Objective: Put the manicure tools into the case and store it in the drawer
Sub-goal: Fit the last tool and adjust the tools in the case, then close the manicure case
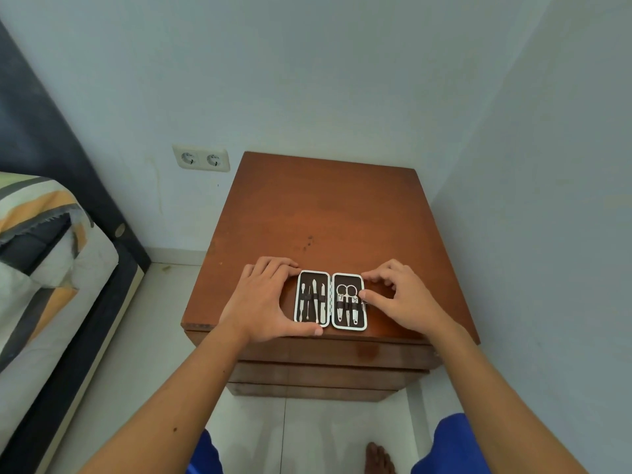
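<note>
Gripping open manicure case point(330, 300): left hand point(263, 299) round left half, right hand point(403, 299) pinching right edge, hinge pointing away.

Room on cabinet top point(328, 206) behind case point(330, 300), wall point(307, 80) beyond

The case point(330, 299) is laid open flat near the front edge of the counter point(328, 213), with silver rims and dark brown lining. Four slim steel tools point(312, 300) are strapped in the left half, and scissors point(346, 291) and clippers point(340, 307) in the right. The drawer point(307, 352) below is closed.
</note>
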